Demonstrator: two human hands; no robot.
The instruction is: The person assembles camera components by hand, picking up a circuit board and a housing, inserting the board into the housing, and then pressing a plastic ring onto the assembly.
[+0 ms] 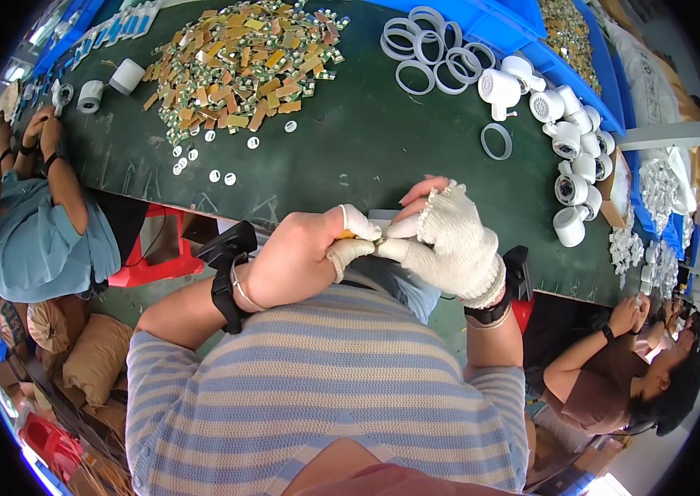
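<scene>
Close to my body, at the table's near edge, both hands meet over a small circuit board (pixel 380 241) with a yellow-orange part, mostly covered by my fingers. My left hand (pixel 304 252) is closed on it, with white covers on thumb and forefinger. On my right hand (pixel 449 244) is a white knitted glove; its thumb and forefinger pinch the board's other end, while other fingers stick out. Farther off lies a big pile of similar small boards (pixel 242 62), green with yellow-orange pieces. Several small round white discs (pixel 230 178) are scattered on its near side.
White translucent rings (pixel 496 141) and white round-headed housings (pixel 569 190) crowd the right of the green table (pixel 325 165). Blue bins (pixel 507 21) line the back. One co-worker (pixel 44 223) sits at left, another (pixel 606 372) at right. A red stool (pixel 156 252) stands below.
</scene>
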